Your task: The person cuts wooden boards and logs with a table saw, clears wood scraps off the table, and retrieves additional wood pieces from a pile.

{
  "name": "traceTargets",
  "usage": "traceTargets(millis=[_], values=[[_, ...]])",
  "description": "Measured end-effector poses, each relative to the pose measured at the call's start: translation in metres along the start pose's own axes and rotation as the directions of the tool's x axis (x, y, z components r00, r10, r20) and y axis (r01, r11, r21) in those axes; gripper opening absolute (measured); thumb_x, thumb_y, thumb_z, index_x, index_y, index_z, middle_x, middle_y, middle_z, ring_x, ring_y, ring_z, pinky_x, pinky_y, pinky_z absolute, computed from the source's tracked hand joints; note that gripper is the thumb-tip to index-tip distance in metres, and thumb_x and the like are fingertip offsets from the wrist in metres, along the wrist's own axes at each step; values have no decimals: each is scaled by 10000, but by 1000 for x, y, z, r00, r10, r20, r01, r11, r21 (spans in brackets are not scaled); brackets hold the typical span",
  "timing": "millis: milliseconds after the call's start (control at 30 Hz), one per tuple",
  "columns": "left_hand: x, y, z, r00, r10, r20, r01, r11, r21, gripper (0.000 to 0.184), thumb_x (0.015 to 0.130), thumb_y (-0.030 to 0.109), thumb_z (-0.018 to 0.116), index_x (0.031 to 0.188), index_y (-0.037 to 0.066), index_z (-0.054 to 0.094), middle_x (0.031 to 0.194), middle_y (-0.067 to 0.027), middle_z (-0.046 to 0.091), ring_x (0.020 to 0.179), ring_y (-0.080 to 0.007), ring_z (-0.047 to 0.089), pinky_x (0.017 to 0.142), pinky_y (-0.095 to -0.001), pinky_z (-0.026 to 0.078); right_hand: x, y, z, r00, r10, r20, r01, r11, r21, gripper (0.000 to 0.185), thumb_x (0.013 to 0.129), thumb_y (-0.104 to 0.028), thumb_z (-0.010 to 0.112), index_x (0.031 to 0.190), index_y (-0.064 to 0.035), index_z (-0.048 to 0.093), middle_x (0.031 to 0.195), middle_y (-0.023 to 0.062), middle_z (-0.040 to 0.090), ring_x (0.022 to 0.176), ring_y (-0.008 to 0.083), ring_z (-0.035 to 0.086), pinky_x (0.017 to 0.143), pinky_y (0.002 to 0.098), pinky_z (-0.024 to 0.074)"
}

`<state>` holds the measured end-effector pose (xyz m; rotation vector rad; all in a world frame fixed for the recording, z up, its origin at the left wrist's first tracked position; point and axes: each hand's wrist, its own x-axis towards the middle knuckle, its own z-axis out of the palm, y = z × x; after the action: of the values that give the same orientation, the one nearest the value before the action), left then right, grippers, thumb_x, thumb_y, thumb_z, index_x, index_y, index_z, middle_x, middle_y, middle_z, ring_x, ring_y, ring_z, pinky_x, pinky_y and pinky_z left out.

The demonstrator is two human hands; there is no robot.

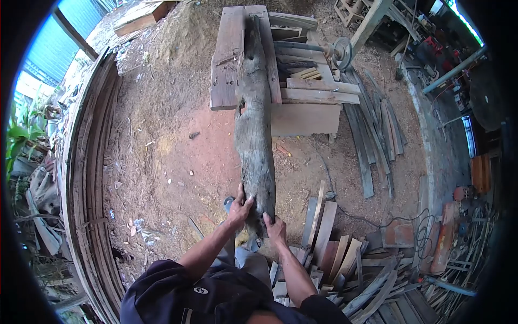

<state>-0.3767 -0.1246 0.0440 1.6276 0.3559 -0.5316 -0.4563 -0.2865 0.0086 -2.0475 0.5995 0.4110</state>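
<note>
A long, weathered grey wooden plank [254, 140] with rough edges and a small hole stretches away from my body. Its far end rests over a wooden workbench [225, 81]. Close to me, my left hand [239, 209] grips the plank's near left edge, thumb on top. On the opposite edge, slightly nearer my body, my right hand [275, 229] is closed with its thumb on the upper face. The fingers under the wood are hidden in both hands.
Long stacked boards [89, 178] line the left side. Cut offcuts [337, 256] pile up at the lower right, near a dark cable [356, 218]. Beside the bench, a round metal wheel [342, 53] sits on a shaft. More planks [372, 135] lie on the dirt ground.
</note>
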Motion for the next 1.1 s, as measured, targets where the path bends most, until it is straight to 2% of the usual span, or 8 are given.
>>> traceTargets(millis=[100, 167, 400, 533, 733, 933, 1033, 1100], values=[[17, -7, -9, 999, -22, 32, 22, 1000, 9, 801, 968, 250, 568, 1543, 20, 59, 1567, -174, 266, 1407, -215, 321, 1130, -303, 274, 9, -3, 5, 1000, -6, -27, 6, 1000, -17, 724, 844, -680, 546, 914, 30, 667, 882, 308, 660, 906, 487, 633, 769, 523, 497], [24, -6, -12, 999, -32, 29, 30, 999, 42, 803, 970, 258, 569, 1542, 19, 59, 1566, -167, 272, 1403, -210, 326, 1128, -302, 278, 16, -7, 7, 1000, -5, -16, 4, 998, -55, 696, 862, -647, 558, 931, 36, 674, 868, 291, 665, 884, 449, 653, 767, 469, 499], [43, -2, -15, 998, -33, 44, 34, 999, -23, 820, 972, 250, 578, 1545, 31, 35, 1561, -146, 290, 1392, -186, 331, 1117, -293, 294, 31, -22, 4, 1000, -21, -20, 21, 999, -32, 706, 862, -651, 550, 912, 42, 677, 857, 294, 663, 880, 440, 655, 771, 466, 496], [50, 9, -18, 996, -49, 75, 52, 998, -42, 824, 972, 246, 581, 1548, 40, 30, 1561, -143, 290, 1388, -187, 332, 1108, -289, 301, 42, -24, 5, 998, -53, -34, 53, 999, -10, 721, 844, -673, 559, 886, 38, 676, 853, 309, 662, 884, 478, 646, 755, 508, 507], [66, 7, -16, 997, 76, 27, -74, 995, -69, 820, 955, 234, 599, 1537, 6, 68, 1552, -182, 298, 1390, -218, 358, 1116, -296, 301, 52, -36, 2, 999, -20, -28, 20, 1000, 2, 732, 846, -680, 549, 907, 37, 682, 859, 297, 668, 887, 454, 655, 762, 481, 505], [79, 16, -21, 998, -37, 57, 38, 999, -19, 799, 972, 232, 568, 1531, -14, 54, 1581, -176, 227, 1421, -225, 307, 1133, -300, 278, 61, -42, 2, 1000, 23, -16, -23, 999, -27, 724, 848, -672, 554, 947, 33, 687, 878, 278, 677, 900, 427, 665, 779, 457, 507], [85, 15, -18, 996, 89, 28, -88, 995, -36, 804, 975, 256, 565, 1533, -8, 49, 1570, -183, 252, 1419, -227, 312, 1130, -302, 283, 71, -47, 0, 1000, 26, -7, -26, 1000, -9, 706, 849, -664, 558, 969, 20, 691, 892, 270, 682, 914, 421, 667, 789, 457, 510], [88, 18, -21, 996, 84, 34, -84, 996, -4, 808, 976, 259, 568, 1533, -8, 47, 1568, -186, 255, 1419, -229, 311, 1130, -300, 281, 72, -46, 2, 999, 45, -2, -45, 999, 12, 697, 850, -659, 560, 980, 13, 693, 899, 266, 685, 920, 419, 668, 792, 457, 512]])
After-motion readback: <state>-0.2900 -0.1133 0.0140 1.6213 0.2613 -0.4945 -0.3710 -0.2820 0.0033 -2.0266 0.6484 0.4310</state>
